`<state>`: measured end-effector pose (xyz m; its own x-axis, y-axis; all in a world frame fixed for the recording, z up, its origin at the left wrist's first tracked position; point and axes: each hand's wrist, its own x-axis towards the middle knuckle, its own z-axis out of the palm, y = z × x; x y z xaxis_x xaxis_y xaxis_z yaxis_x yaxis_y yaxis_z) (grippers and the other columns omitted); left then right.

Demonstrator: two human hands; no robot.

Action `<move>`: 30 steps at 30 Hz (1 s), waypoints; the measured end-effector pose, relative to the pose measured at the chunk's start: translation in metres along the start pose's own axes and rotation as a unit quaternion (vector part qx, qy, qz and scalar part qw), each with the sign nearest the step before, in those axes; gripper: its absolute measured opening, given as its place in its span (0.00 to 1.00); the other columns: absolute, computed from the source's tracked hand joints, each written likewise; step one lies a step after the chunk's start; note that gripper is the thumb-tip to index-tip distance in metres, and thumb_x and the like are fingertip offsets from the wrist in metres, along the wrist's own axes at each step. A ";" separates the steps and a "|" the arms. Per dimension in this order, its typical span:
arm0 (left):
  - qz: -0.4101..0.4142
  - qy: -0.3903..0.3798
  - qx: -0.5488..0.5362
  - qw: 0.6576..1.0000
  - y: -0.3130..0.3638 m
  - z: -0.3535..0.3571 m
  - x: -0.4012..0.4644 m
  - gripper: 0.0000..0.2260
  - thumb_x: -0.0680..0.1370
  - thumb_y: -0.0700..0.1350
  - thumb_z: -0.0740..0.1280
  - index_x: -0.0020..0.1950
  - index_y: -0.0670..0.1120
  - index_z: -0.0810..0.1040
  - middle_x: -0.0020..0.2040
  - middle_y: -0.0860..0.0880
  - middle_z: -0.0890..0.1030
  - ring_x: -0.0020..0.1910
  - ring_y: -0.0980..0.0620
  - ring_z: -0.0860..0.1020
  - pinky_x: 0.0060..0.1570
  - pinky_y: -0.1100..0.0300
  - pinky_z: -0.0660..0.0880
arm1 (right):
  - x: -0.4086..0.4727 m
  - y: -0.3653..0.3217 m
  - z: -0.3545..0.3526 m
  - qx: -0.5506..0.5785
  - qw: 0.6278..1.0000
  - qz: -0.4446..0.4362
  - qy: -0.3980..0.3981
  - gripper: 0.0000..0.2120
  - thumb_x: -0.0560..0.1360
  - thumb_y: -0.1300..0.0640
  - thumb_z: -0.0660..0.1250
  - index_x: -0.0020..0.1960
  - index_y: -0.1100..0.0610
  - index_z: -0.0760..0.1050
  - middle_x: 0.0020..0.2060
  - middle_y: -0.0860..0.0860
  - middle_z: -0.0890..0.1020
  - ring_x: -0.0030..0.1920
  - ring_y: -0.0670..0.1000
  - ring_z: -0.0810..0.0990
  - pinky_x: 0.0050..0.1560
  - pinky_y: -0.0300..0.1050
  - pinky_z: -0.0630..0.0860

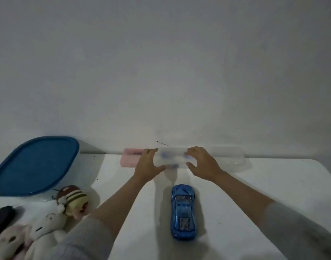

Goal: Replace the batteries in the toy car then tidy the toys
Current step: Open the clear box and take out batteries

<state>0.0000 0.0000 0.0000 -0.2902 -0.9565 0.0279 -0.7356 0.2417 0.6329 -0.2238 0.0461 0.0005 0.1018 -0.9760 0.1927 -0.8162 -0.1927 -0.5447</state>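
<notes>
Both hands are on the clear plastic case (170, 159) at the far edge of the counter (264, 194): left hand (147, 166) grips its left end, fingers over the top and thumb on the near side; right hand (202, 163) grips further right the same way. Case's long axis runs left-right, across my line of reach, w/ each hand on its own side. Blue smudges inside could be batteries, but it's too blurred to say.

Toy car (183, 212) sits just behind the hands, toward me, nose pointing at the case, wheels down, nearer the right forearm. Neither hand touches it. I'd guess opening the case comes next, so its left-right lie matters most.

Hard to read: a second clear box (230, 158) just right of the right hand, a pink thing (131, 157) just past the left hand, partly hidden. Soft toys (54, 218) and blue-lidded tub (35, 166) lie well left of the left arm; toys cut off at the frame edge.
</notes>
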 end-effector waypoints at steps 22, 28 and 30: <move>-0.040 0.082 -0.082 0.992 -0.020 0.035 0.016 0.37 0.66 0.50 0.78 0.71 0.43 0.67 0.66 0.44 0.74 0.64 0.45 0.73 0.60 0.58 0.70 | 0.025 0.027 0.013 -0.115 0.988 -0.106 -0.016 0.20 0.55 0.62 0.75 0.46 0.60 0.82 0.41 0.54 0.83 0.40 0.57 0.81 0.38 0.47 0.80; -0.036 0.083 -0.085 0.992 -0.020 0.033 0.016 0.36 0.67 0.51 0.77 0.71 0.43 0.67 0.66 0.44 0.74 0.63 0.45 0.73 0.60 0.53 0.72 | 0.027 0.024 0.006 -0.103 0.989 -0.106 -0.022 0.20 0.52 0.60 0.76 0.44 0.59 0.83 0.40 0.53 0.84 0.36 0.55 0.83 0.36 0.45 0.80; -0.040 0.078 -0.085 0.993 -0.020 0.033 0.016 0.37 0.67 0.51 0.77 0.71 0.44 0.67 0.66 0.44 0.74 0.63 0.45 0.73 0.60 0.53 0.72 | 0.027 0.022 0.004 -0.094 0.990 -0.101 -0.021 0.19 0.53 0.59 0.75 0.44 0.59 0.84 0.41 0.53 0.85 0.37 0.55 0.83 0.37 0.46 0.80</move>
<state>-0.0102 -0.0152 -0.0374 -0.1280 -0.9883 0.0832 -0.6340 0.1460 0.7594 -0.2371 0.0150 -0.0096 0.2935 -0.9238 0.2461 -0.8682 -0.3653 -0.3358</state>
